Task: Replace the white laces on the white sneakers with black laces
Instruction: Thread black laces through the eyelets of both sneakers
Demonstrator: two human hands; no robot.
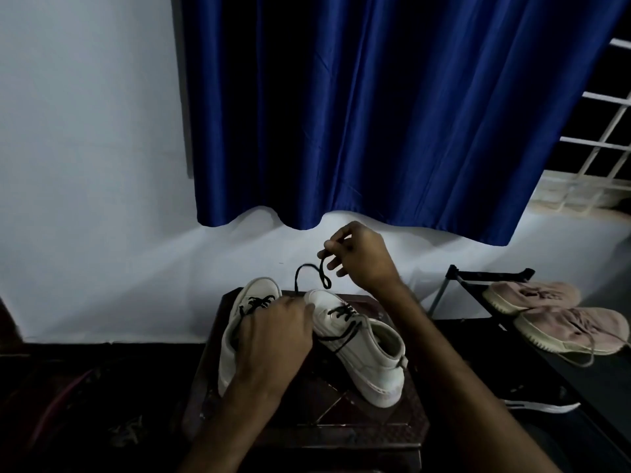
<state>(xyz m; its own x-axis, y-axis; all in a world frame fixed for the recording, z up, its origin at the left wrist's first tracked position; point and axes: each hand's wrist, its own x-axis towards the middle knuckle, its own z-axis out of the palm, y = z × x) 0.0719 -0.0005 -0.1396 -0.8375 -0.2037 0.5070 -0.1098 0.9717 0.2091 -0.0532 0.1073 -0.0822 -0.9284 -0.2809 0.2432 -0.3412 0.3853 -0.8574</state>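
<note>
Two white sneakers stand on a dark wooden stool (345, 425). The left sneaker (239, 322) carries a black lace, tied near its toe. The right sneaker (368, 356) is threaded with a black lace (309, 273) whose free end loops up from the toe. My right hand (358, 259) is raised above that toe and pinches the lace end between thumb and fingers. My left hand (273, 336) lies across the gap between the two shoes, its fingertips touching the toe of the right sneaker; whether it grips anything is hidden.
A blue curtain (375, 114) hangs over the white wall behind. At the right, a black shoe rack (478, 278) holds a pair of pink sneakers (546, 312). A dark shoe with a white sole (543, 402) lies below it. The floor is dark.
</note>
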